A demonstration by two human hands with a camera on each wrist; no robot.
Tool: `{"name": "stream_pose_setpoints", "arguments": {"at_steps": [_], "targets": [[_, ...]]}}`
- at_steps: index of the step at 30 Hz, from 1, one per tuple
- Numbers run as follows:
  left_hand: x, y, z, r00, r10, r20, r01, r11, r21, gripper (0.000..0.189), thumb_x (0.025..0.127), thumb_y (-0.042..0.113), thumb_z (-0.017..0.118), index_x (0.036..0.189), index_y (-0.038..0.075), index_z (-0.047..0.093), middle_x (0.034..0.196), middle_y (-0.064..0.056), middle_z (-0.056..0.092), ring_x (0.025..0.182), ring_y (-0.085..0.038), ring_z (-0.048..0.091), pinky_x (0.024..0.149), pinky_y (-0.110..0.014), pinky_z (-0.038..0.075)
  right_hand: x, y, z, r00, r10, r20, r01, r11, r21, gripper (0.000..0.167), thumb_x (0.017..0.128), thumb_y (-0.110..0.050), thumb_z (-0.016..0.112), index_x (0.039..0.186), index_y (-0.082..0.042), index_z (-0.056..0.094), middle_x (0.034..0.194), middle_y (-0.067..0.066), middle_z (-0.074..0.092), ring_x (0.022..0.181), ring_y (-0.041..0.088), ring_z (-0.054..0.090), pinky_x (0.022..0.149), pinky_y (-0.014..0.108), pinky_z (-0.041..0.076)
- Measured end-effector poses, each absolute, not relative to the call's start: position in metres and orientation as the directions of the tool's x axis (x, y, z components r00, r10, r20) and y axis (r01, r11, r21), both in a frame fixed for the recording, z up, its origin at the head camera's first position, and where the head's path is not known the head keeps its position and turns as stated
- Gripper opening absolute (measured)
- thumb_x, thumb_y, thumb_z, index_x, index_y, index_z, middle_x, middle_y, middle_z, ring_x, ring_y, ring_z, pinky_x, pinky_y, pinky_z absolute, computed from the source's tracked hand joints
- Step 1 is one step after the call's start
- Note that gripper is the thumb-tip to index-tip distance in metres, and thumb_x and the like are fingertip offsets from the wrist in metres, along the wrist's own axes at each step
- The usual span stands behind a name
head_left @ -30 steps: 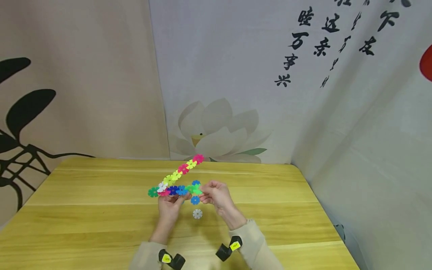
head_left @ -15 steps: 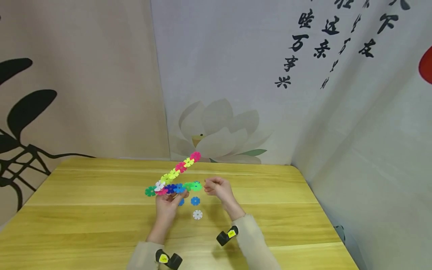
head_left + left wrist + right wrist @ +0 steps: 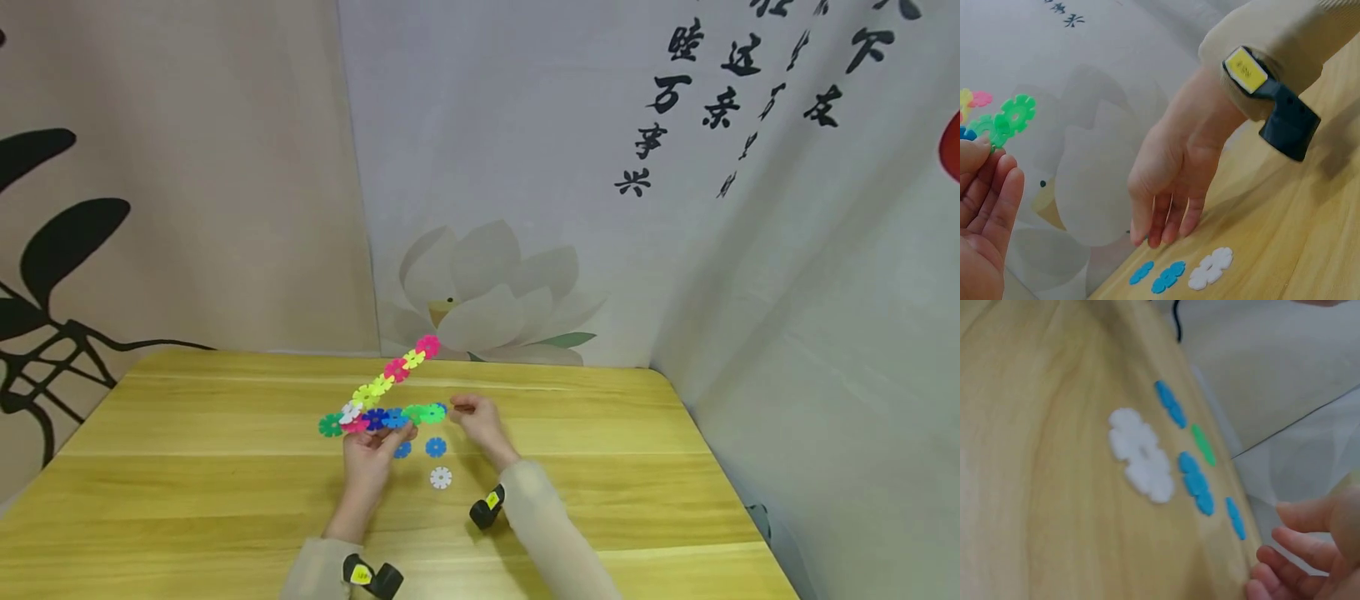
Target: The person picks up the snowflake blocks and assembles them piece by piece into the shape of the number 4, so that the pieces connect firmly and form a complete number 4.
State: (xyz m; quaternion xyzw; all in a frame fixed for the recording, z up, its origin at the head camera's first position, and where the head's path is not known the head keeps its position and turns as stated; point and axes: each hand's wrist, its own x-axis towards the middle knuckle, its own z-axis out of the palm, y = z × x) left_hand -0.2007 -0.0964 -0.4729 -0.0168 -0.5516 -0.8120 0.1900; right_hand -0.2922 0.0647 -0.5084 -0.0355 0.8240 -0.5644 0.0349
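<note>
My left hand [image 3: 367, 467] pinches a V-shaped chain of interlocking flower-shaped plastic discs [image 3: 395, 418] between thumb and fingers, raised over the table. One arm runs through pink, dark blue and blue to two light green discs; the other rises through white and yellow to pink. In the left wrist view a light green disc [image 3: 1025, 107] forms the chain's tip. My right hand [image 3: 483, 427] holds nothing, its fingers loosely bent and pointing down toward the tabletop. A blue disc [image 3: 1235, 519] lies nearest its fingertips in the right wrist view.
On the wooden table [image 3: 600, 467] lie loose discs: a white one [image 3: 441, 477], two blue ones [image 3: 436, 447] in front of the chain, and a green one [image 3: 1204, 445]. A curtain with a printed lotus [image 3: 495, 292] hangs behind the far edge.
My right hand has let go of the light green disc at the chain's end and moved away, then lower. My left hand has shifted slightly left with the chain.
</note>
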Motion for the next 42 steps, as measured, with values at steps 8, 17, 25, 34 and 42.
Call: {"name": "stream_pose_setpoints", "arguments": {"at_steps": [8, 17, 25, 34, 42], "targets": [[-0.201, -0.096, -0.474, -0.924, -0.285, 0.256, 0.343, -0.316, 0.884, 0.032, 0.078, -0.018, 0.061, 0.072, 0.012, 0.07, 0.068, 0.004, 0.069, 0.063, -0.009, 0.068, 0.065, -0.022, 0.057, -0.3, 0.056, -0.51, -0.983, -0.186, 0.013, -0.113, 0.54, -0.834, 0.032, 0.084, 0.0, 0.066, 0.116, 0.001, 0.063, 0.11, 0.013, 0.064, 0.099, 0.026, 0.06, 0.082, 0.033, 0.054], [-0.199, -0.094, -0.472, -0.922, -0.28, 0.266, 0.349, -0.309, 0.884, 0.006, 0.078, -0.018, 0.062, 0.08, -0.012, 0.064, 0.07, 0.004, 0.07, 0.064, -0.009, 0.068, 0.066, -0.023, 0.057, -0.304, 0.048, -0.51, -0.982, -0.188, 0.019, -0.147, 0.698, -0.7, 0.042, 0.075, 0.016, 0.06, 0.107, -0.009, 0.071, 0.106, 0.009, 0.06, 0.097, 0.024, 0.059, 0.081, 0.033, 0.054], [-0.199, -0.095, -0.471, -0.92, -0.289, 0.263, 0.347, -0.295, 0.89, 0.007, 0.077, -0.019, 0.062, 0.083, -0.02, 0.058, 0.07, 0.004, 0.069, 0.063, -0.009, 0.068, 0.065, -0.024, 0.057, -0.306, 0.044, -0.509, -0.981, -0.183, 0.066, -0.185, 0.773, -0.606, 0.019, 0.074, 0.01, 0.068, 0.09, -0.002, 0.07, 0.087, 0.006, 0.061, 0.079, 0.016, 0.056, 0.07, 0.028, 0.053], [-0.2, -0.096, -0.47, -0.921, -0.291, 0.259, 0.342, -0.283, 0.896, 0.006, 0.077, -0.019, 0.062, 0.081, -0.015, 0.063, 0.068, 0.005, 0.069, 0.063, -0.009, 0.068, 0.065, -0.023, 0.057, -0.304, 0.05, -0.502, -0.986, -0.159, -0.045, -0.091, 0.748, -0.657, 0.022, 0.071, -0.001, 0.078, 0.086, -0.001, 0.061, 0.08, 0.005, 0.059, 0.072, 0.016, 0.054, 0.063, 0.027, 0.052], [-0.2, -0.095, -0.47, -0.917, -0.293, 0.271, 0.352, -0.273, 0.895, 0.006, 0.076, -0.018, 0.063, 0.079, -0.012, 0.064, 0.068, 0.006, 0.069, 0.062, -0.008, 0.068, 0.065, -0.022, 0.057, -0.294, 0.062, -0.507, -0.979, -0.201, 0.039, -0.157, 0.616, -0.771, 0.016, 0.075, 0.001, 0.075, 0.083, -0.002, 0.062, 0.073, 0.002, 0.056, 0.065, 0.012, 0.049, 0.055, 0.021, 0.044]]}}
